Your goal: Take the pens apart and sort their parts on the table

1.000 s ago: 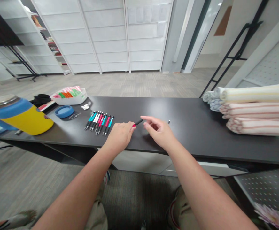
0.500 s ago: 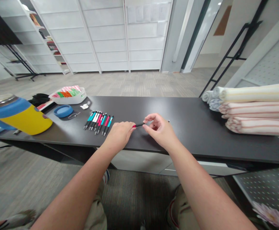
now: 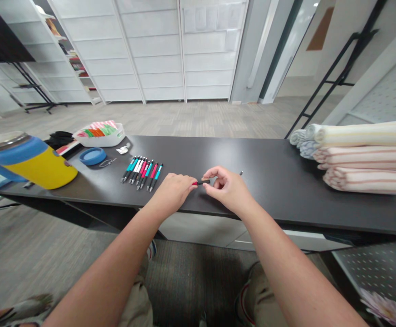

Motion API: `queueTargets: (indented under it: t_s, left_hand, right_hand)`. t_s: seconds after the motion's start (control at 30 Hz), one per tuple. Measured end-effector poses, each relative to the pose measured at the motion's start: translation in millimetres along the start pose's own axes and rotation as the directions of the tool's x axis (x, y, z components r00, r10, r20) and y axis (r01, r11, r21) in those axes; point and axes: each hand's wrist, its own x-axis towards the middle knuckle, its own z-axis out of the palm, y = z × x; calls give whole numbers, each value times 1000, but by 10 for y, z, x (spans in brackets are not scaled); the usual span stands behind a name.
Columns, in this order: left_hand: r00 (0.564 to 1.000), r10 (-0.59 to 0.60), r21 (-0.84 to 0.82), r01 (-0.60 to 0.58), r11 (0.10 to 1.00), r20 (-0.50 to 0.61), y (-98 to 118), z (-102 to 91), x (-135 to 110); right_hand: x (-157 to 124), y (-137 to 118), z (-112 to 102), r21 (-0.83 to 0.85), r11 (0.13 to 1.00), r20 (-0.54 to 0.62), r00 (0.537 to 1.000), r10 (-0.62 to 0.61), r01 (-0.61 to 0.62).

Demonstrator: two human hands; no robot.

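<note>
Best steady the pen [image 3: 203, 182], gripped in the left hand [image 3: 174, 190]; square up the right hand [image 3: 231, 190], loosely curled at three o'clock, cannot tell whether pinching.

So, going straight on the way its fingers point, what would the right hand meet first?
Probably the red-and-black pen, then the left hand holding it; depth makes contact hard to tell.

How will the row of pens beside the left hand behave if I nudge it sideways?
The pens look slim and rounded, so they may roll. They lie close together, so pushing one would probably shift its neighbours. The dark tabletop looks smooth, so they would likely slide easily.
</note>
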Motion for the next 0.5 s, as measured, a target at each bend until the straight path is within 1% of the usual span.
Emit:
queueTargets:
  t_s: [0.13, 0.37, 0.5]
  left_hand:
    - [1000, 10, -25, -10, 1000, 4, -6, 19, -9]
    - [998, 57, -20, -57, 998, -11, -27, 46, -30]
    - [998, 64, -33, -65, 997, -19, -24, 56, -40]
  right_hand:
    - [2, 8, 2, -32, 999, 3, 1000, -10, 10]
    - [15, -9, 23, -47, 999, 2, 1000, -28, 28]
    - [20, -18, 27, -63, 997, 12, 999, -35, 36]
